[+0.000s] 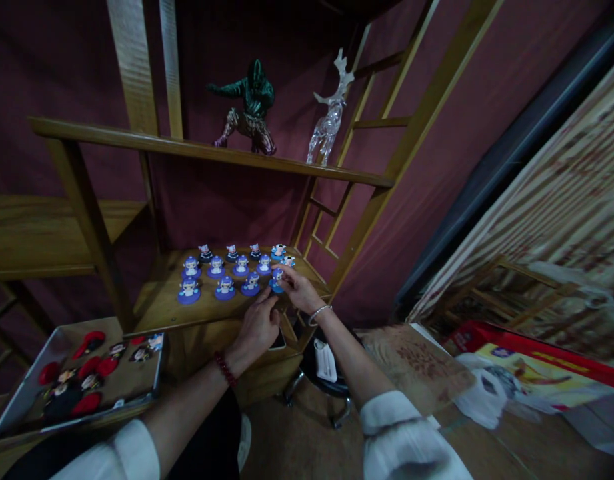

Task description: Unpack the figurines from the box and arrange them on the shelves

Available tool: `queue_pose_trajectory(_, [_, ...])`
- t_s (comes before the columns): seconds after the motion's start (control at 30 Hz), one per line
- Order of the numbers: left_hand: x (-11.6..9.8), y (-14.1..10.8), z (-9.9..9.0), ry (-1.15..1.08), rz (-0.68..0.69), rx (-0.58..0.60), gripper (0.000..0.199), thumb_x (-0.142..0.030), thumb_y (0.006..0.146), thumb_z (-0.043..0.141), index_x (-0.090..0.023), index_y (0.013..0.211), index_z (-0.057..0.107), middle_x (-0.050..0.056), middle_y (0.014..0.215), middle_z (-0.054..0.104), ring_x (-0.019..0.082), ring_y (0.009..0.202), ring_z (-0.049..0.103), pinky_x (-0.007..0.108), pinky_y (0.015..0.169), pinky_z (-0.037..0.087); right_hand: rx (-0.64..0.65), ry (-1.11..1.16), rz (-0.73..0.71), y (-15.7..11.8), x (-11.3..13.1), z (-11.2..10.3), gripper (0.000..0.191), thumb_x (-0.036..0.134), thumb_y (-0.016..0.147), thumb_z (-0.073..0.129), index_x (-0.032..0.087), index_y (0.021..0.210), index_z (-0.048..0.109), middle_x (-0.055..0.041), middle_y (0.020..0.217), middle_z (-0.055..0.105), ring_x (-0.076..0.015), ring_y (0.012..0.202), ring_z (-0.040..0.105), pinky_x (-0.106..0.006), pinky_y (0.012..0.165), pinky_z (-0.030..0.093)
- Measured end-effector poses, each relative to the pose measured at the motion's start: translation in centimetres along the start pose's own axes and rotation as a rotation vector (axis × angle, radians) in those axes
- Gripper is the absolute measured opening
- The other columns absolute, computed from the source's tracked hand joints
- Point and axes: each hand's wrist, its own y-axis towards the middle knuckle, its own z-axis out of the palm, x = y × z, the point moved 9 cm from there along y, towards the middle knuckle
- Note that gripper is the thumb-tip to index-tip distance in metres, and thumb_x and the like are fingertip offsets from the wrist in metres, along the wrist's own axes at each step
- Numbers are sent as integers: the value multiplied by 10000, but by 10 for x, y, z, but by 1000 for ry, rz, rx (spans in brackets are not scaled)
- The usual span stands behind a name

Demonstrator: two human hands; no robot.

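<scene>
Several small cartoon figurines on round blue bases (217,267) stand in rows on a wooden shelf (161,307). My right hand (299,290), with a silver bangle on its wrist, pinches a blue-based figurine (277,281) at the right end of the front row. My left hand (258,327), with a red bead bracelet, is just below it at the shelf's front edge. Its fingers are slightly curled and hold nothing that I can see. A dark phone (277,340) lies just under those fingers, partly hidden.
A tray (81,380) at lower left holds red and black figurine pieces. A green monster figure (249,110) and a clear deer figurine (331,117) stand on the shelf above. A dark stool (317,373) stands below right, with papers and a red box (531,360) further right.
</scene>
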Motion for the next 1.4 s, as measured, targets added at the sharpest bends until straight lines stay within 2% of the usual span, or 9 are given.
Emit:
queue_pose_trajectory(0.13, [1,1,0,-2,-18,-3,401,-84,760,423,-141,1125,579,110,1295,482,167,884,638,326,910,474,-40,-13,12,-2,-1,-2,405,171,744,495,212,1145,532,-7,839,566,-125,751,516,-260,750,433])
queue_pose_trajectory(0.37, [1,3,-1,-18,-10,-6,445,-91,755,423,-118,1185,533,119,1328,444,190,1014,588,330,949,444,-97,-21,49,-2,-6,-4,413,187,720,522,212,1130,562,26,718,499,-110,654,460,-236,680,423])
queue_pose_trajectory(0.73, [1,3,-2,13,-35,-27,470,-79,741,444,-108,1207,505,118,1308,466,208,1146,496,347,1008,383,-119,-15,96,-1,-14,-3,412,220,708,534,197,1118,569,30,683,474,-100,589,412,-222,615,397])
queue_pose_trajectory(0.93, [0,3,0,56,-39,-20,496,-85,737,448,-113,1231,476,116,1332,438,211,1179,465,337,1015,373,-159,-92,79,-4,-7,-6,389,219,714,536,209,1099,587,33,650,442,-103,578,399,-219,598,385])
queue_pose_trajectory(1.1, [0,2,3,61,-13,-4,518,-93,746,431,-128,1263,436,111,1376,379,209,1201,442,323,1005,384,-178,-129,50,-5,-5,-7,376,223,714,544,231,1086,596,22,692,495,-109,609,427,-228,638,409])
queue_pose_trajectory(1.4, [1,7,2,41,-29,-22,505,-74,745,408,-134,1244,461,112,1335,436,211,1188,456,332,995,395,-179,13,94,-3,-10,-6,374,260,707,550,213,1076,587,21,693,510,-106,602,462,-225,612,424])
